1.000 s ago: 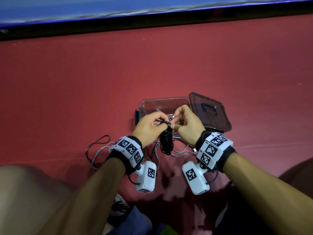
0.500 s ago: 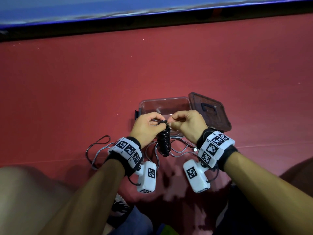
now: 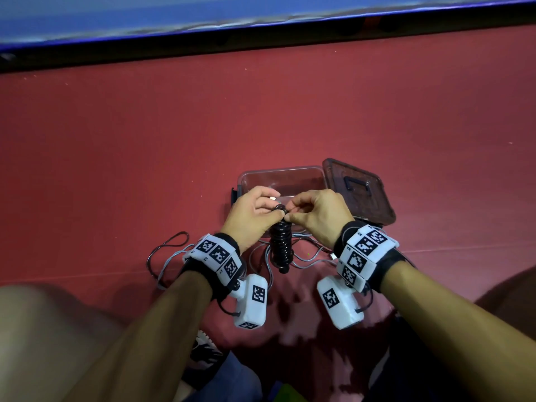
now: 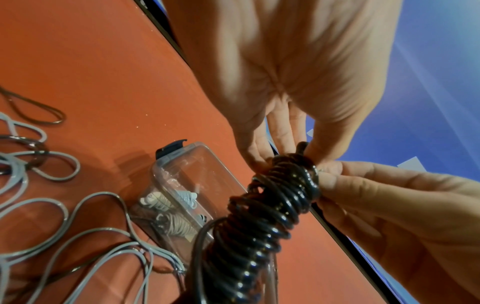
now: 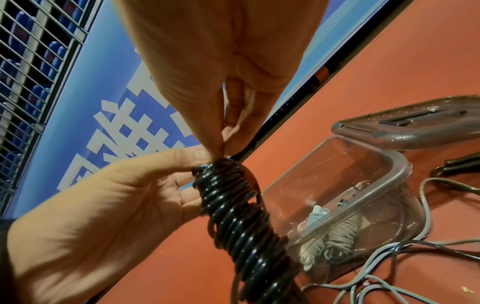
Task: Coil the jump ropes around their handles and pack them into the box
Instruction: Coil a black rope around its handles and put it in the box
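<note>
Both hands pinch the top of the black rope bundle: left hand, right hand. Tuck the end firmly before lowering into the box.

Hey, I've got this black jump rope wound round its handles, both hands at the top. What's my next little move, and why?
Probably tuck the loose end under the top turns. The black coiled jump rope looks fully wound, and your left hand and right hand both pinch its top end. Once secured, it can join the grey coiled ropes in the clear plastic box just behind.
</note>
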Demonstrator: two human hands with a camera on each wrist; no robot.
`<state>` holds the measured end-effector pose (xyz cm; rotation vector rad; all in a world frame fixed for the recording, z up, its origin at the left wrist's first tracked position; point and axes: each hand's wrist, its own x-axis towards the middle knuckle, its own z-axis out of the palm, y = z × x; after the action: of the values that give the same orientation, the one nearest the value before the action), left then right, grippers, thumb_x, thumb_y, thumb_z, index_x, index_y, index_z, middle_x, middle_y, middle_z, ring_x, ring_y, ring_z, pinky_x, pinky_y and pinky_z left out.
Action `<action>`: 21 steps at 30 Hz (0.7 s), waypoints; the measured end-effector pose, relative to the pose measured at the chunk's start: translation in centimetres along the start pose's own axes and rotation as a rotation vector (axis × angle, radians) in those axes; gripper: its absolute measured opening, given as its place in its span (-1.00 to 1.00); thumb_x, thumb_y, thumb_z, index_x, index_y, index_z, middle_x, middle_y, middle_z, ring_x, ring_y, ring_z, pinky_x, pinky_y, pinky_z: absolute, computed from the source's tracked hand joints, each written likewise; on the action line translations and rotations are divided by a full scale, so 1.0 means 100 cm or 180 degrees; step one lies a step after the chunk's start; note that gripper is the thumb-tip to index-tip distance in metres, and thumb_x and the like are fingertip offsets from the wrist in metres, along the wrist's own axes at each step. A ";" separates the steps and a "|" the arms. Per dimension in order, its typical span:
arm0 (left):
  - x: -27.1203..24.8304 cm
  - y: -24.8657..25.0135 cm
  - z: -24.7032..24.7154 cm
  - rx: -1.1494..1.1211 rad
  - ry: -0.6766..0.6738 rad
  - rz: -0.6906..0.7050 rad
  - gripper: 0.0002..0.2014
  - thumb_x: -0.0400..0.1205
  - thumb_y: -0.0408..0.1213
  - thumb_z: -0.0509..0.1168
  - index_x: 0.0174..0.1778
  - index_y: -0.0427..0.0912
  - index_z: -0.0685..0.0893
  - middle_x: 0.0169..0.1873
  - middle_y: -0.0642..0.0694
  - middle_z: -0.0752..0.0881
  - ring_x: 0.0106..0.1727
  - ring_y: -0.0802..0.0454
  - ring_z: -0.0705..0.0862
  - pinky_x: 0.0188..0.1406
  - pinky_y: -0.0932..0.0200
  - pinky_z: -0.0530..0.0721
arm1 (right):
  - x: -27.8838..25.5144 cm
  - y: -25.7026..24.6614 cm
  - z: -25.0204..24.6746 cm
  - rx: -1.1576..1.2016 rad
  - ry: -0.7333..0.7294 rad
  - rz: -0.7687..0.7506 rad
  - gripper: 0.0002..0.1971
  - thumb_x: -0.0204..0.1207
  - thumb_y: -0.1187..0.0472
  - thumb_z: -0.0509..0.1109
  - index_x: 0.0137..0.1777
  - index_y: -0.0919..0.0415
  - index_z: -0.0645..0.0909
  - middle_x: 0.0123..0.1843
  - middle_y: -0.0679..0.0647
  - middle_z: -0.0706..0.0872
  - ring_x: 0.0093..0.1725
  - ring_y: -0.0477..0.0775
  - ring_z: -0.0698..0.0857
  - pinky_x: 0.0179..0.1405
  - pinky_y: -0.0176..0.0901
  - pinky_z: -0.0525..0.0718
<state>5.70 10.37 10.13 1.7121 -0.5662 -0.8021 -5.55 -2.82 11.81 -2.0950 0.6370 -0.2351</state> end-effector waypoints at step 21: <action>0.001 -0.009 -0.004 0.0226 -0.0387 0.0326 -0.84 0.67 -0.45 0.33 0.12 -0.28 0.75 0.01 -0.28 0.84 0.04 -0.12 0.83 0.18 0.10 0.74 | -0.002 0.001 0.011 0.0704 -0.0231 0.0063 -0.79 0.13 -0.09 0.37 -0.36 0.03 0.61 -0.45 -0.15 0.60 -0.40 -0.10 0.52 -0.28 -0.03 0.61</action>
<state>6.07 10.77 9.29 1.6921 -0.7673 -0.8250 -5.28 -1.93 11.11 -1.8757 0.5618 -0.2077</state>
